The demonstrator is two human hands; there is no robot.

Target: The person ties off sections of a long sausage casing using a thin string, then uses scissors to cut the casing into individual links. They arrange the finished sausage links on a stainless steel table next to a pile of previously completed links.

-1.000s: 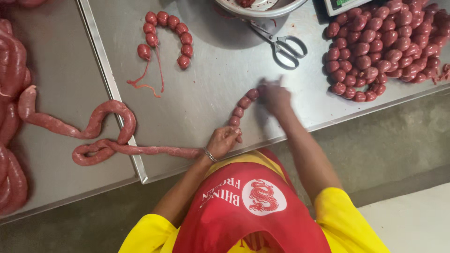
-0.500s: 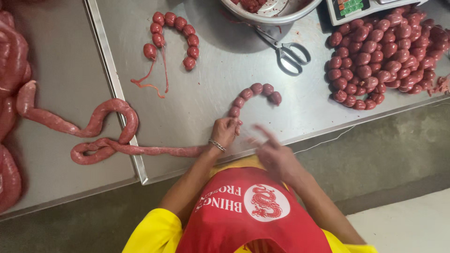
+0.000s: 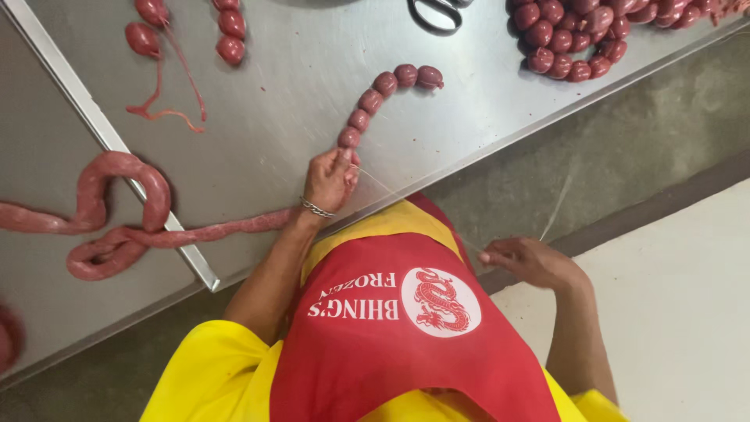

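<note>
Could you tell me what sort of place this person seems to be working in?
Probably a small meat-processing or sausage-making workshop. A steel worktable carries a long untied sausage, a string of tied links and a heap of finished links; the left hand pinches the sausage at the latest link.

The one camera sits on my head and looks almost straight down my front, so my red apron fills the bottom of the view and the steel bench runs slantwise across the top. It is close in: my left hand at the bench edge falls near the middle, my right hand lower right over the floor. No second view shares any of this.
</note>
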